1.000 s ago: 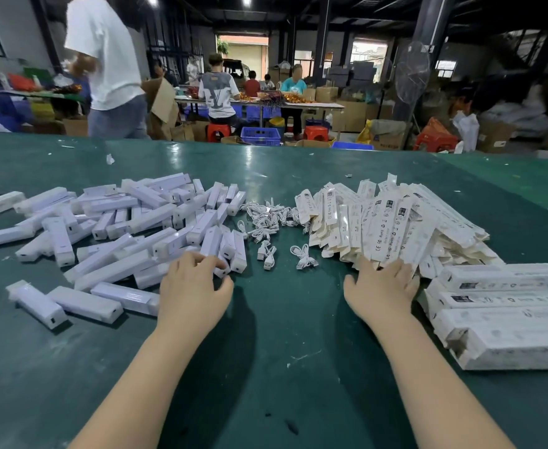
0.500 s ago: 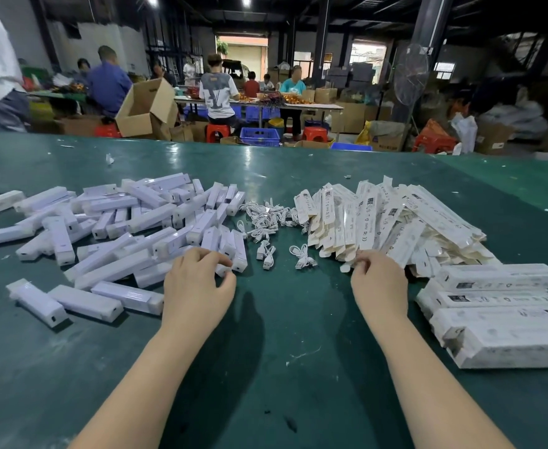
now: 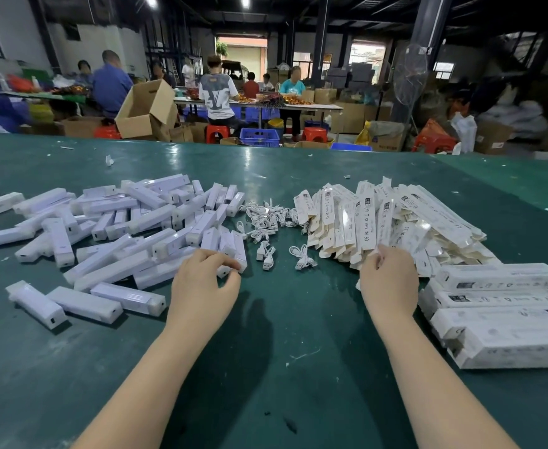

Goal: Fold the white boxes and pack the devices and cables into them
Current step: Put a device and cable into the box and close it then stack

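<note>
Left hand [image 3: 203, 286], fingers curled, pinches a short white plastic device [image 3: 230, 270] left of the white coiled cables [image 3: 268, 218]. Right hand [image 3: 389, 280], right of the cables, pinches a flat white cardboard box blank [image 3: 368, 234].

Devices [image 3: 110, 228] — white, long, rectangular, each with a small port at one end — scattered in a loose heap on the left, lying flat at mixed angles; three [image 3: 85, 303] lie apart at the near edge of the heap.

Cables [image 3: 266, 218]: short, white, coiled, bunched in the middle between the two heaps; a few strays [image 3: 302, 259] lie nearer.

Flat unfolded white boxes [image 3: 376, 222], printed with small black marks, fanned in an overlapping pile on the right.

Folded white boxes [image 3: 506, 315] — stacked lengthwise at near right, just beside the flat pile.
</note>
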`<state>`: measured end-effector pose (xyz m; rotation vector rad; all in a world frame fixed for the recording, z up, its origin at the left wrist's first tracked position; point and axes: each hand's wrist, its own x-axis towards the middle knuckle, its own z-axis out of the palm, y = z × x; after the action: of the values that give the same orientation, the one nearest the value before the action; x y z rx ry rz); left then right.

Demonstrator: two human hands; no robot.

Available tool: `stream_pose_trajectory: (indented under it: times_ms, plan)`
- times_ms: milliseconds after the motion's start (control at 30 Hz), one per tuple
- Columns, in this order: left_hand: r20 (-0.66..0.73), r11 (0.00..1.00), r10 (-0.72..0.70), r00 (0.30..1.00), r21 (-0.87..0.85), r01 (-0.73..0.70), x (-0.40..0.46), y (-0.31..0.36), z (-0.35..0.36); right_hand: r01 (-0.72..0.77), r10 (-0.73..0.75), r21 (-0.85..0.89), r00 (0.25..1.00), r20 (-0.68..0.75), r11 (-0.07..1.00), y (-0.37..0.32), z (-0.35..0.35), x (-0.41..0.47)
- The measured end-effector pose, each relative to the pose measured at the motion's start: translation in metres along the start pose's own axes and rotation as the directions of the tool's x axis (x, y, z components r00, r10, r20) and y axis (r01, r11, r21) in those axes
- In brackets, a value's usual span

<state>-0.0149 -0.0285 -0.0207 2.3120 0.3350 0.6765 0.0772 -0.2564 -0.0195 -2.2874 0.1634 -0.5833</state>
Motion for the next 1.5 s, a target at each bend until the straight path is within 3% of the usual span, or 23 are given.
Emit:
stream_pose_trajectory:
  times_ms: [100, 200, 300, 367, 433, 467, 533, 567, 667, 767, 900, 1033, 1167, 1333, 1500]
  plan:
    - [-0.032, 0.998, 0.005, 0.999, -0.057, -0.007, 0.000, 0.000, 0.000, 0.054, -0.045, 0.037, 0.976, -0.213, 0.998, -0.005, -0.006, 0.000]
    - [-0.033, 0.988, -0.007, 0.999, -0.157, 0.002, -0.001, 0.004, -0.001, 0.262, -0.164, 0.207, 0.903, -0.396, 0.943, -0.016, -0.012, -0.007]
    - [0.059, 0.936, -0.076, 0.995, -0.339, 0.091, -0.002, 0.010, -0.001, 0.408, -0.234, 0.405, 0.880, -0.414, 0.818, -0.027, -0.018, -0.017]
    - [0.180, 0.840, -0.127, 0.975, -0.504, 0.203, -0.002, 0.014, -0.001, 0.303, -0.161, 0.611, 0.947, -0.277, 0.731, -0.035, -0.024, -0.024]
    - [0.329, 0.638, -0.099, 0.939, -0.703, 0.314, -0.004, 0.020, -0.001, 0.049, -0.057, 0.782, 0.998, -0.017, 0.621, -0.041, -0.027, -0.028]
    - [0.389, 0.524, -0.065, 0.919, -0.770, 0.363, -0.005, 0.021, 0.000, -0.133, -0.014, 0.842, 0.986, 0.165, 0.523, -0.045, -0.028, -0.030]
    - [0.433, 0.366, -0.003, 0.902, -0.838, 0.403, -0.005, 0.025, 0.000, -0.466, -0.020, 0.824, 0.867, 0.498, 0.323, -0.051, -0.029, -0.033]
    - [0.424, 0.315, 0.024, 0.905, -0.863, 0.395, -0.004, 0.026, 0.000, -0.567, -0.048, 0.764, 0.793, 0.608, 0.310, -0.052, -0.029, -0.035]
    - [0.330, 0.230, 0.034, 0.943, -0.921, 0.314, -0.003, 0.026, -0.002, -0.691, -0.095, 0.582, 0.606, 0.789, 0.429, -0.053, -0.023, -0.040]
    - [0.233, 0.199, -0.042, 0.972, -0.951, 0.237, -0.001, 0.025, -0.004, -0.713, -0.104, 0.504, 0.525, 0.844, 0.487, -0.054, -0.017, -0.044]
    - [0.166, 0.180, -0.223, 0.961, -0.962, 0.207, 0.002, 0.026, -0.003, -0.666, -0.236, 0.522, 0.476, 0.847, 0.532, -0.056, -0.020, -0.049]
    - [0.201, 0.155, -0.331, 0.922, -0.952, 0.263, 0.004, 0.022, -0.007, -0.502, -0.320, 0.534, 0.452, 0.832, 0.680, -0.056, -0.023, -0.051]
    - [0.285, 0.210, -0.268, 0.920, -0.915, 0.345, 0.001, 0.023, -0.007, -0.499, -0.294, 0.503, 0.440, 0.848, 0.705, -0.056, -0.019, -0.055]
    - [0.376, 0.078, -0.129, 0.918, -0.919, 0.388, 0.000, 0.031, -0.014, -0.656, -0.280, 0.460, 0.367, 0.887, 0.598, -0.057, -0.018, -0.056]
    - [0.327, 0.115, -0.245, 0.913, -0.925, 0.362, -0.001, 0.032, -0.014, -0.603, -0.378, 0.470, 0.283, 0.882, 0.645, -0.065, -0.021, -0.063]
